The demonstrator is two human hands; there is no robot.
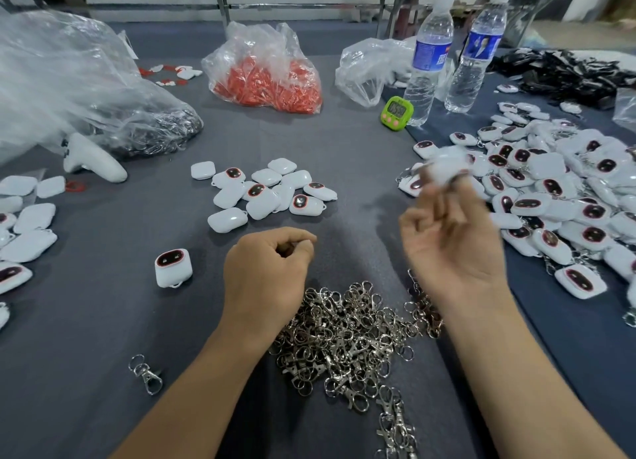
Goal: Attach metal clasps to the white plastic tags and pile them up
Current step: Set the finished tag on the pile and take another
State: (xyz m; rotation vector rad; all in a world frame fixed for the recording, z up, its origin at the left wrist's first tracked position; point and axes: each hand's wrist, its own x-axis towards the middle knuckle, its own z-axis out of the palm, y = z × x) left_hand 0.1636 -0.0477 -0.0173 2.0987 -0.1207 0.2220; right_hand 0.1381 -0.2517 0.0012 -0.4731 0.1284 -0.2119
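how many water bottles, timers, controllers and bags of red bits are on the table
water bottles: 2
green timer: 1
white controller: 1
bag of red pieces: 1
total: 5

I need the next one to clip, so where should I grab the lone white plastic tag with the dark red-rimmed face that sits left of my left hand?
Probably best to pinch the lone white plastic tag across its two side walls, coming from above with the left hand. It sits apart, face up, and that grip leaves the small loop at its near edge free for clipping.
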